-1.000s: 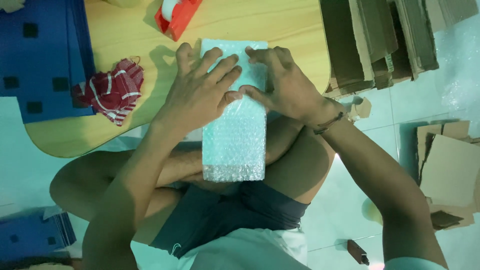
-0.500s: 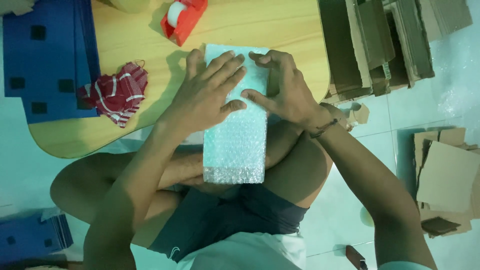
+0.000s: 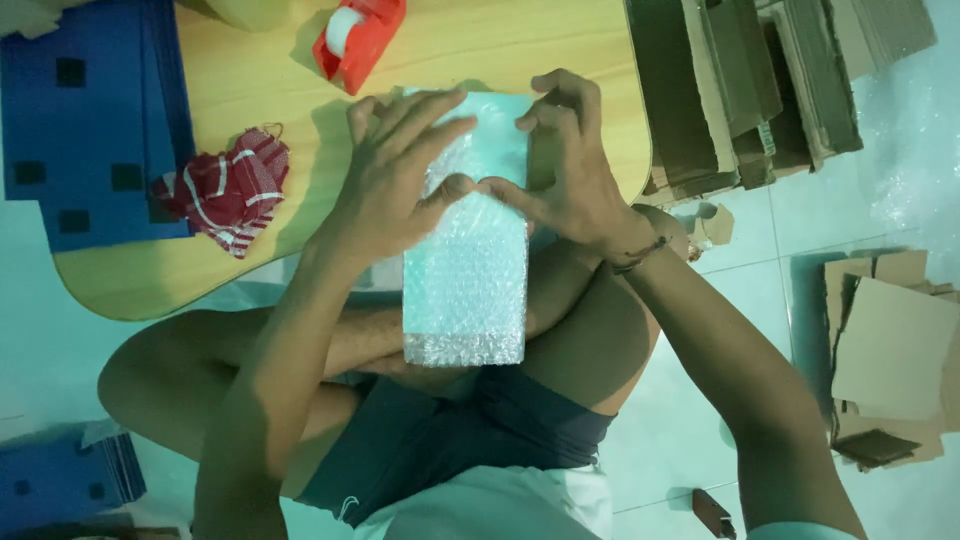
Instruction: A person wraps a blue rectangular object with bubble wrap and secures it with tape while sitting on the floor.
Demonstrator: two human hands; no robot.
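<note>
Pressing a bubble-wrapped parcel at the table's edge

Spreading under everything is the rounded pale wooden tabletop (image 3: 480,50), low over a tiled floor. A stack of flat blue card sheets (image 3: 95,120) covers its left end, and brown corrugated cardboard pieces (image 3: 740,90) pile up at its right. The long parcel wrapped in clear bubble wrap (image 3: 465,290) lies half on the tabletop's near edge, half over the seated person's crossed legs. The left hand (image 3: 395,175) lies flat, fingers spread, on its upper part; the right hand (image 3: 565,160) pinches the wrap's top edge. A crumpled red-and-white cloth (image 3: 225,190) and a red tape dispenser (image 3: 358,38) sit nearby.
</note>
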